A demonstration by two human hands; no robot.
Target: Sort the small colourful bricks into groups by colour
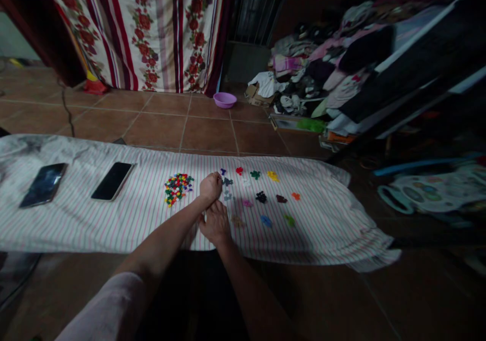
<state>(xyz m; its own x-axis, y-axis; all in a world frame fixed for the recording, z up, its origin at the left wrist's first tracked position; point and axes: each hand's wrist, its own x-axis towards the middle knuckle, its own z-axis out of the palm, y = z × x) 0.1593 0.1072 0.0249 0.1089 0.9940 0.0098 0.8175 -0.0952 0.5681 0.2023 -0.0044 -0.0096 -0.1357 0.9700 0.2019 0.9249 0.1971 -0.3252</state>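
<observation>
The mixed pile of small pieces (176, 188) lies left of the left hand (211, 186), with single-colour clusters (261, 197) mostly right of the right hand (216, 224), so each piece is best pinched singly and set down without nudging neighbouring colours. The left is curled, the right loosely bent (whether either grips anything, I cannot tell). Beyond both, a purple bowl (225, 101) sits on the floor (207, 131), contents indistinct.

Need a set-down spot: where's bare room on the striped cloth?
Large bare patch: right end of the striped cloth, beyond the orange cluster and lime cluster. Another: between the mixed pile and the phone nearest it. Crowded: the sorted clusters, with the left hand and right hand close together at their left edge.
</observation>
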